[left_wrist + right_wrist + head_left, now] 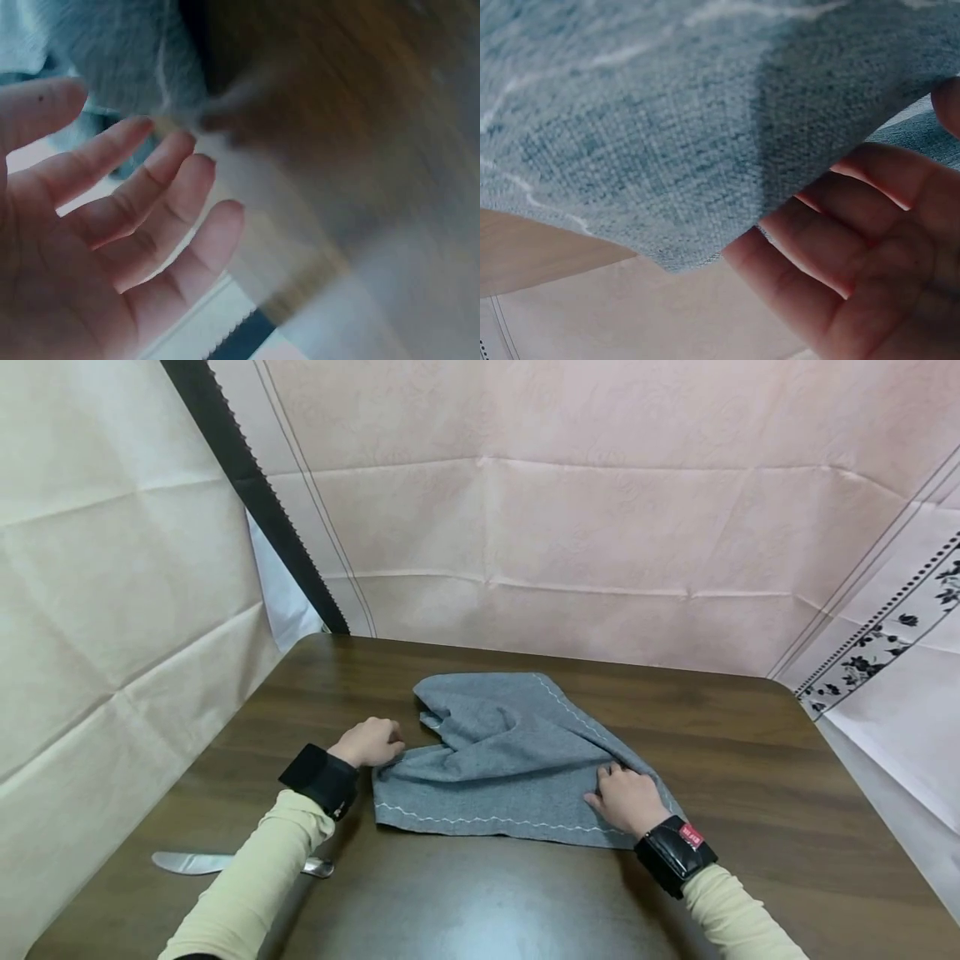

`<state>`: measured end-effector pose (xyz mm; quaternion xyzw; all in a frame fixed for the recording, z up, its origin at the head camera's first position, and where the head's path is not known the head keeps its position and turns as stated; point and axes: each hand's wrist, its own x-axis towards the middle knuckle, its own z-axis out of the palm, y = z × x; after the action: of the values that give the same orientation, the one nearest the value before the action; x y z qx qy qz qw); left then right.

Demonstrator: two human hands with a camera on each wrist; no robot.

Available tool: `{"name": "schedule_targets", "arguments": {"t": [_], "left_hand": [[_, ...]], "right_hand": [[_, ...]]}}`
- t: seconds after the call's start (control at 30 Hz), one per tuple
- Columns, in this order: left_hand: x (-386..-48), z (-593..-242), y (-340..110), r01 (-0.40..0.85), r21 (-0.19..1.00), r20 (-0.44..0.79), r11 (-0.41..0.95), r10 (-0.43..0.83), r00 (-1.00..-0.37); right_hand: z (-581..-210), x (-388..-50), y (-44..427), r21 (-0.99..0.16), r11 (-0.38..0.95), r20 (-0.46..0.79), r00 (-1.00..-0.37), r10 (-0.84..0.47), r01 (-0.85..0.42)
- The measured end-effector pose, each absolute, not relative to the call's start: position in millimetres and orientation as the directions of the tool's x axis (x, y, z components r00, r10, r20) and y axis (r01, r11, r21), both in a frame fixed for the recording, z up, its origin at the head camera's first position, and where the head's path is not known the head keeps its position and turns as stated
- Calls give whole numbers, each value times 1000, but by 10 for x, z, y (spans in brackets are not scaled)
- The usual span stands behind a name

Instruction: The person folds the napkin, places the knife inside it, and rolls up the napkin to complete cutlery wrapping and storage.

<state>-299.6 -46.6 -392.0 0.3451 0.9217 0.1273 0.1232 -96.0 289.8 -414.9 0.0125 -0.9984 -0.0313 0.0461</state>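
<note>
Creased pale sheets (570, 527) hang behind my brown desk (765, 777); a knife (191, 862) lies lower left. Grey cloth (495, 789) sits mid-frame, my left hand (369, 743) loosely spread beside it, my right hand (632, 799) loose-fingered at its right edge.

The cloth (487, 793) looks matt and rough (its weave plain to see up close), the table (757, 777) smooth, glossy wood, the knife (191, 862) shiny metal, the wall covering (600, 527) creased and matt, the sleeves (251, 872) soft fabric.

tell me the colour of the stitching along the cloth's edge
The stitching is white, on the blue-grey cloth; the head view shows it best.
</note>
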Motion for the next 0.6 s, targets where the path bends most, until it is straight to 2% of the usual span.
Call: {"name": "schedule_targets", "arguments": {"t": [0.23,0.3,0.4,0.5,0.6], "left_hand": [[-2979,-3980,-286,717,367,-181,593,801,-570],[-2952,-3938,-306,711,356,-173,606,791,-588],[-2932,-3862,-413,667,289,-165,687,722,-672],[-2925,-3812,-548,598,232,-214,767,640,-738],[-2915,-3810,-659,584,217,-282,783,623,-730]], "right_hand": [[-4158,-985,2873,70,997,90,-995,-34,-28],[-4161,-988,2868,73,997,93,-995,-39,-32],[-4154,-979,2871,71,997,97,-994,-38,-32],[-4147,-958,2896,69,997,99,-995,-28,-21],[-4138,-944,2914,66,998,93,-995,-22,-15]]}}
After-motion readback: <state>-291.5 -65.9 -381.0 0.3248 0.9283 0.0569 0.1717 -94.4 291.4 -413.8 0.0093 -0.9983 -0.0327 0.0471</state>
